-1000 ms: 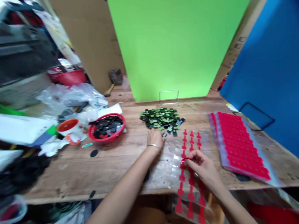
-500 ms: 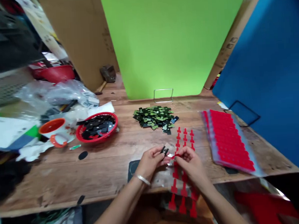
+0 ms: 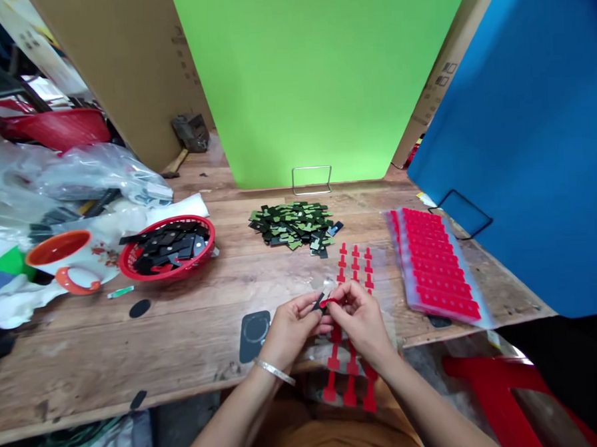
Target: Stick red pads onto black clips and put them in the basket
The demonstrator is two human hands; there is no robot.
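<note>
Between the fingers of my left hand is a small black flat piece. My right hand pinches a red T-shaped sticker and holds it against the black piece. Below my hands lies a clear sheet with rows of red T-shaped stickers, hanging over the table's front edge. Beyond them sits a pile of small black and green flat pieces. My fingers partly hide both held pieces.
A red basket of black pieces and an orange-and-white mug stand at left. More red sticker sheets lie stacked at right. A green board and a blue board rise behind. A dark square pad lies near my left wrist.
My right hand has brought the red sticker from beside the black piece to up against it. The view has shifted, so the scene sits further left and slightly higher.
</note>
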